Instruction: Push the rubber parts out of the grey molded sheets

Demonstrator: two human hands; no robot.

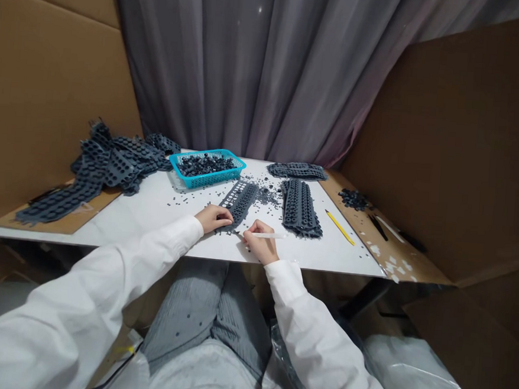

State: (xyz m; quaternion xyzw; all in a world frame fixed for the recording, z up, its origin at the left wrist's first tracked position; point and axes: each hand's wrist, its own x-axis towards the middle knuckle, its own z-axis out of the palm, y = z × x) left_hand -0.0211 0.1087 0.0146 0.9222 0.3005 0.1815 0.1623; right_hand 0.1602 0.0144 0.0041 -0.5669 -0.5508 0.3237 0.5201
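A dark grey moulded rubber sheet (243, 200) lies on the white table in front of me, with rows of round holes on its left side and raised round parts on its right. My left hand (214, 219) is closed on its near left edge, fingers curled. Just right of the near end, my right hand (261, 242) grips a slim white-handled, pen-like tool (269, 235). Its tip points left toward the sheet and is too small to make out. Small dark bits (266, 196) are scattered around the sheet.
A turquoise basket (189, 182) of small black pieces stands behind. Stacked sheets (298, 206) lie to the right, more (297, 170) farther back. A yellow pencil-like tool (341, 227) rests at right. Heaped sheets (106, 163) fill the left. Cardboard walls (460, 125) flank the table.
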